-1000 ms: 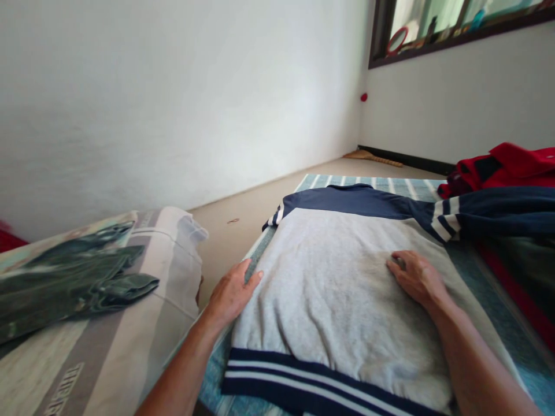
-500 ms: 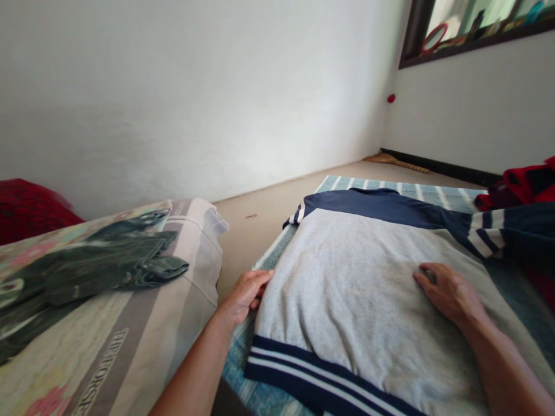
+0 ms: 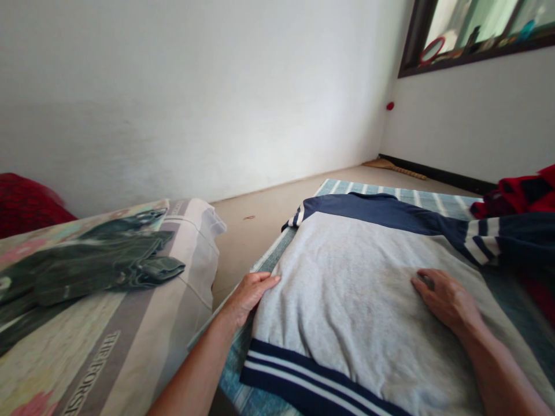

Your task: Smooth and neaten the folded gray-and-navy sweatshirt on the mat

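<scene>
A grey sweatshirt (image 3: 338, 277) with navy shoulders and a striped navy hem lies spread on a blue striped bedcover. At its left side edge, my left hand (image 3: 251, 294) grips the cloth, thumb on top and the other fingers partly hidden underneath. My right hand (image 3: 451, 297) rests on the right half of the body panel, with a small gap between thumb and index finger; its other fingers are mostly out of sight. The left sleeve is mostly hidden, and the right sleeve stretches off to the right.
Dark green folded trousers (image 3: 108, 268) lie on a patterned bed (image 3: 182, 312) to the left. Red and black cloth (image 3: 520, 193) is heaped at the right. Tiled floor (image 3: 243, 237) separates the two beds, and a broom (image 3: 399, 167) lies by the far wall.
My left hand has shifted slightly right and up onto the sweatshirt's edge, its thumb now over the cloth. My right hand stays nearly in place. The view has moved slightly.
</scene>
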`<state>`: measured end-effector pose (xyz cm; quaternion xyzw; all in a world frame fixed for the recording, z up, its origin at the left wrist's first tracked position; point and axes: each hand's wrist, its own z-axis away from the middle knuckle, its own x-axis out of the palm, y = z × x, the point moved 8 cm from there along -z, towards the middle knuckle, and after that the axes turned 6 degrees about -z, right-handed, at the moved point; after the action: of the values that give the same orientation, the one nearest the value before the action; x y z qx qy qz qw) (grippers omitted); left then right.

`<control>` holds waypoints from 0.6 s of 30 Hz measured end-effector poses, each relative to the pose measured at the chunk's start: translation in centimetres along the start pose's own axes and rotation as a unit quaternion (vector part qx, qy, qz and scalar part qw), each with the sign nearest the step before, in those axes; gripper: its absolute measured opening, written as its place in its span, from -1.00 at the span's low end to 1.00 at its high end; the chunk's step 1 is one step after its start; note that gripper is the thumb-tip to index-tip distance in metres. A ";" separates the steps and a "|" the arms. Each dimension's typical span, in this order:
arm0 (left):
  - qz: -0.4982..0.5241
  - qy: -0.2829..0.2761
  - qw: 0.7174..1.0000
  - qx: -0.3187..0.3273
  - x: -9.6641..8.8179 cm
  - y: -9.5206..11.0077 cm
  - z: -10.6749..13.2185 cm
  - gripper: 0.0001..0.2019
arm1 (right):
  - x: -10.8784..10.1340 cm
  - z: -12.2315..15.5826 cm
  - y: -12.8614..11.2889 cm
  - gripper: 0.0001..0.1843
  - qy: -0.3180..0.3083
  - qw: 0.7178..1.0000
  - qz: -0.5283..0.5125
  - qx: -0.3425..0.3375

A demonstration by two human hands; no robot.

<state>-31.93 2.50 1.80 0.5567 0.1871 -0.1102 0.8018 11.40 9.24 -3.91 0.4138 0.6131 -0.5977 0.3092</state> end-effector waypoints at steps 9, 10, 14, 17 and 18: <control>-0.151 0.132 0.977 0.071 -1.7 1.0 -0.2 -0.62 | 0.2 0.1 0.1 -0.46 0.010 1.000 -0.004 -0.016; -0.154 0.134 0.976 0.072 -1.7 1.0 -0.3 -0.62 | 0.1 0.1 0.1 -0.46 0.011 1.000 -0.006 -0.015; -0.173 0.141 0.971 0.082 -1.6 1.1 -0.1 -0.63 | -0.1 0.1 -0.1 -0.49 0.011 1.000 -0.005 -0.006; -0.164 0.131 0.974 0.087 -1.5 1.5 0.2 -0.62 | -0.2 0.1 -0.2 -0.48 0.007 1.000 0.000 -0.001; -0.142 0.123 0.979 0.074 -1.4 1.4 0.3 -0.62 | -0.3 0.1 -0.2 -0.47 0.006 1.000 0.003 -0.001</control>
<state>-32.59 2.67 3.70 0.5912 0.3526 -0.1674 0.7058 11.31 9.15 -3.57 0.4189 0.6142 -0.5938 0.3076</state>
